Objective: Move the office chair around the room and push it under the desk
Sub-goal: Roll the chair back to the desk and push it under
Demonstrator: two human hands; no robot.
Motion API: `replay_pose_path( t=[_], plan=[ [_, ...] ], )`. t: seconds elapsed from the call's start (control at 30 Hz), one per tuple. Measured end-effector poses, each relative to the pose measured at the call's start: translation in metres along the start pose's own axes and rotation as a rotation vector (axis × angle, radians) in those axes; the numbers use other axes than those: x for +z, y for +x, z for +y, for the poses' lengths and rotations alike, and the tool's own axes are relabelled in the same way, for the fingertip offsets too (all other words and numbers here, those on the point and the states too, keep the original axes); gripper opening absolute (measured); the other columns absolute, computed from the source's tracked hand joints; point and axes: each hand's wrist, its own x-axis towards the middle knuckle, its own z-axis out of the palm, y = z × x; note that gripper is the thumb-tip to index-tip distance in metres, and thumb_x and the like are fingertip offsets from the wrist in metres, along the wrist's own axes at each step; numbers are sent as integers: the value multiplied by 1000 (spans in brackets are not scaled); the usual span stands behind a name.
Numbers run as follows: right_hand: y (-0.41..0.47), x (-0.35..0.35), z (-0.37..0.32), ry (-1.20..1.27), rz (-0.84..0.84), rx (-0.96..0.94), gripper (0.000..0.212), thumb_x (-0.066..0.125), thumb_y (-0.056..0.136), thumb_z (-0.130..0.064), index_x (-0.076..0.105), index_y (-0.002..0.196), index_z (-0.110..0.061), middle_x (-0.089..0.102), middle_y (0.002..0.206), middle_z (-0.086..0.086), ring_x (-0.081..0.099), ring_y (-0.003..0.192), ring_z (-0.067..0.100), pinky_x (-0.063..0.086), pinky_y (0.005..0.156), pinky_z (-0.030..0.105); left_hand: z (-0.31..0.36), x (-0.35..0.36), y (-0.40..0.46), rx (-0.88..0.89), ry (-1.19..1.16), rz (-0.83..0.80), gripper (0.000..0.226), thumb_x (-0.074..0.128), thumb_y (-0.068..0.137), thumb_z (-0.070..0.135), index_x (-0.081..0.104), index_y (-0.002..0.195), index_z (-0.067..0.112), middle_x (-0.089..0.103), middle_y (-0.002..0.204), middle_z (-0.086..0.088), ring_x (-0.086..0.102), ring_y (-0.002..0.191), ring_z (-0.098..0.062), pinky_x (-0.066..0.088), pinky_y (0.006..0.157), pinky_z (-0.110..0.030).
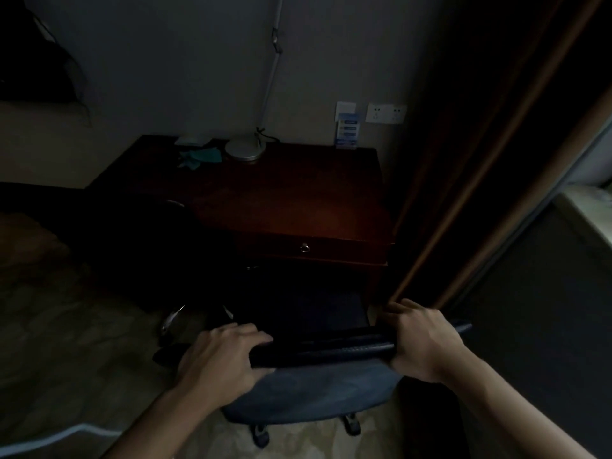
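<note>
Both hands [218, 362] on chair backrest [331, 351]

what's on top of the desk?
On the desk: a round lamp base at the back, teal cloth left of it, a blue card stand at the back right. The dark left end is unreadable.

A dark wooden desk [298, 193] carries a round lamp base [245, 149] and teal cloth [198, 157]. The office chair [314, 389] stands on the floor [82, 342].
</note>
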Motion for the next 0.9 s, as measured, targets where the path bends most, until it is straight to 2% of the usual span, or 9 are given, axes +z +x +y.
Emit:
replay_pose_path(
  t=[0.13,0.2,0.27,0.33,0.47,0.57,0.73,0.83,0.9],
  plan=[
    [10,-3,2,13,-12,-17,62,46,64,-52,55,122,-32,54,129,-8,47,120,14,45,89,29,-10,-4,11,47,2,-2,54,60,71,68,65,115,37,65,105,22,61,97,-6,50,77,-25],
    [13,-5,2,20,-20,-23,66,47,65,-52,52,128,-31,52,134,-7,45,123,13,43,92,26,-13,-7,15,79,-3,1,53,62,71,67,67,113,35,66,102,20,63,94,-8,52,75,-27],
    [15,-5,2,41,-14,-33,61,46,66,-53,54,123,-33,55,127,-10,48,118,10,44,89,25,-18,-9,18,95,-12,-7,53,63,71,66,68,112,34,67,101,20,64,93,-9,53,75,-27],
    [16,-5,-2,53,25,-37,53,45,63,-53,59,111,-34,58,114,-14,52,108,9,45,79,24,-22,-13,20,117,-19,2,51,65,70,64,70,110,33,68,99,19,65,91,-9,54,73,-27],
    [19,-7,-16,91,108,-31,31,56,53,-46,61,80,-32,58,81,-14,60,80,11,32,55,22,-39,-21,30,124,-50,-43,51,64,72,63,68,113,34,67,103,19,62,99,-8,50,83,-26],
    [21,-7,-24,114,232,-35,26,65,39,-39,58,62,-30,55,61,-12,59,57,13,27,46,19,-50,-27,36,126,-53,-43,47,64,72,62,70,109,34,68,100,18,62,95,-7,50,78,-24],
    [30,-14,-28,83,271,-19,23,57,44,-40,59,64,-29,57,61,-8,60,58,16,30,44,23,-59,-32,46,124,4,-35,49,60,73,68,70,109,36,67,103,20,62,95,-6,51,77,-29],
    [31,-14,-26,31,238,-10,33,55,52,-44,64,79,-28,62,74,-8,63,71,18,34,51,26,-60,-35,48,117,14,-25,52,61,72,70,69,110,36,66,105,20,60,98,-6,49,81,-28],
    [25,-9,-28,26,254,-16,35,53,53,-46,63,81,-28,62,77,-8,63,74,19,35,52,26,-56,-34,41,105,10,-21,52,60,71,70,69,109,36,66,103,20,60,98,-5,50,80,-29]
  ],
)
